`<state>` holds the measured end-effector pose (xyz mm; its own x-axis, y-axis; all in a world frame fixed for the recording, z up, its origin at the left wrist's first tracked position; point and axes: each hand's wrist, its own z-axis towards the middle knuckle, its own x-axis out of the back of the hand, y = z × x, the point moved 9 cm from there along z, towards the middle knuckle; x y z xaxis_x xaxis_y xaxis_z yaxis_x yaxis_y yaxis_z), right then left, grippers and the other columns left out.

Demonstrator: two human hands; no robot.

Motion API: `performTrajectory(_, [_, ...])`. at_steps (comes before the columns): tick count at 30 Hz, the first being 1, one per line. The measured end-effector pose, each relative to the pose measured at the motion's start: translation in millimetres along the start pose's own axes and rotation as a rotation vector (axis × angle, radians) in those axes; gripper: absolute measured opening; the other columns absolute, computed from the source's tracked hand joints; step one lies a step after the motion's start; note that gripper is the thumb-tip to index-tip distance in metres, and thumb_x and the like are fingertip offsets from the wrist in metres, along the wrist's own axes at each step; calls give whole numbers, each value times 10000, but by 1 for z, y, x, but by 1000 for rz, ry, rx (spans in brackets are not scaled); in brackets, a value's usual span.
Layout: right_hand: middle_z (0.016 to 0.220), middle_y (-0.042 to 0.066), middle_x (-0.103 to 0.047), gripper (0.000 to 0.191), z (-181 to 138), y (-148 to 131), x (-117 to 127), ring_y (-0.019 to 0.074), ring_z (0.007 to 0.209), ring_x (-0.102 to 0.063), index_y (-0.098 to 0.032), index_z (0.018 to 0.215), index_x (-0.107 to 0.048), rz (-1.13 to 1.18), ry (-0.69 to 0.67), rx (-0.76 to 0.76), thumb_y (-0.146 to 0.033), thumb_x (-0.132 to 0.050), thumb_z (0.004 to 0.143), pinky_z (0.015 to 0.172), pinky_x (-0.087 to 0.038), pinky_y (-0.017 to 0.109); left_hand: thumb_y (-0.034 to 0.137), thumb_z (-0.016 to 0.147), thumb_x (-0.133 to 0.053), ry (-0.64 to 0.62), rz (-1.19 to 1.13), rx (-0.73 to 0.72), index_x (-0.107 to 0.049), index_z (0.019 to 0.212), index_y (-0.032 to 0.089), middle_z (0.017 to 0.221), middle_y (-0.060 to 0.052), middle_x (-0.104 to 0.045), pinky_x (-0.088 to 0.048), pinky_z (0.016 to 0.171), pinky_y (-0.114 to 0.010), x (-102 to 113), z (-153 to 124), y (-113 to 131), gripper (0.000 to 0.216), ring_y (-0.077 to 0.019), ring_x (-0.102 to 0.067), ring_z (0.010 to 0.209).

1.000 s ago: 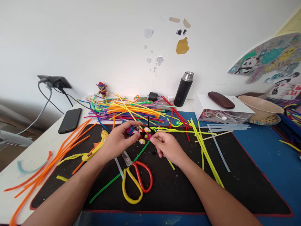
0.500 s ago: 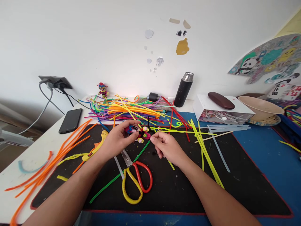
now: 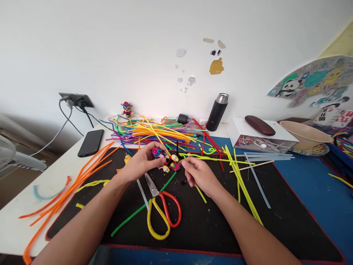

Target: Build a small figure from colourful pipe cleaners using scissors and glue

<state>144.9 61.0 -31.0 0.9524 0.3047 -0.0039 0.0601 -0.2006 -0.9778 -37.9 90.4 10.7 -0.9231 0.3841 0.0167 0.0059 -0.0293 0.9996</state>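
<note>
My left hand is closed around a small colourful pipe-cleaner doll, held on its side above the black mat. Pink, blue, yellow and black parts of the doll stick out past my thumb and fingers. Just right of it, my right hand has thumb and forefinger pinched close to the doll's pink end; what lies between those fingertips is too small to tell. Below the hands rest scissors with one yellow and one red handle loop. A green pipe cleaner passes under them.
A pile of mixed pipe cleaners lies at the back, beside a standing figure and a black flask. Yellow pipe cleaners lie right, orange ones left near a phone. A white box stands back right.
The camera view has shifted, so everything appears slightly lower and mostly farther right. The doll is tilted a little differently in my left hand. My right fingertips sit slightly farther from its pink end.
</note>
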Motion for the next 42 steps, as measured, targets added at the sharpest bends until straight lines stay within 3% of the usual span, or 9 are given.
performTrajectory(12, [525, -85, -554, 539, -6, -1, -16, 91, 389, -440, -170, 1091, -637, 4, -145, -33, -662, -692, 878, 413, -311, 218, 442, 813, -864, -81, -86, 32, -612, 1188, 209, 848, 25, -649, -537, 677, -276, -12, 3, -3, 508, -141, -661, 716])
performTrajectory(15, [499, -95, -528, 503, -7, 1, -20, 87, 381, -421, -176, 1015, -633, -22, -184, -39, -650, -714, 865, 412, -311, 220, 422, 798, -877, -87, -118, 43, -622, 1213, 205, 881, 11, -674, -527, 674, -273, -15, 4, -5, 533, -132, -653, 697])
performTrajectory(22, [469, -104, -493, 474, -4, 4, -16, 84, 383, -410, -179, 951, -631, 29, -143, -53, -613, -771, 822, 440, -301, 224, 390, 760, -911, -94, -238, 56, -664, 1215, 193, 999, -32, -708, -516, 670, -261, -20, 4, -1, 554, -125, -647, 718])
performTrajectory(29, [503, -103, -482, 487, -2, 4, -10, 83, 391, -413, -181, 954, -636, 98, -93, -40, -609, -811, 802, 421, -281, 231, 397, 828, -861, -137, -217, 27, -711, 1213, 200, 1158, -77, -748, -554, 782, -287, -23, 5, -1, 458, -164, -687, 862])
performTrajectory(37, [501, -98, -493, 484, 0, 8, -9, 88, 377, -412, -180, 1000, -665, 40, -83, -25, -615, -777, 823, 414, -297, 236, 470, 766, -895, -58, -225, 41, -752, 1070, 178, 1055, -85, -777, -577, 766, -317, -18, 6, -5, 445, -199, -708, 847])
performTrajectory(42, [491, -94, -457, 484, 4, -2, 11, 99, 394, -382, -171, 1037, -696, -95, 54, 61, -632, -684, 891, 433, -302, 248, 472, 750, -906, 115, -245, -16, -754, 1016, 178, 993, -65, -764, -554, 830, -320, 2, 7, 0, 424, -201, -698, 884])
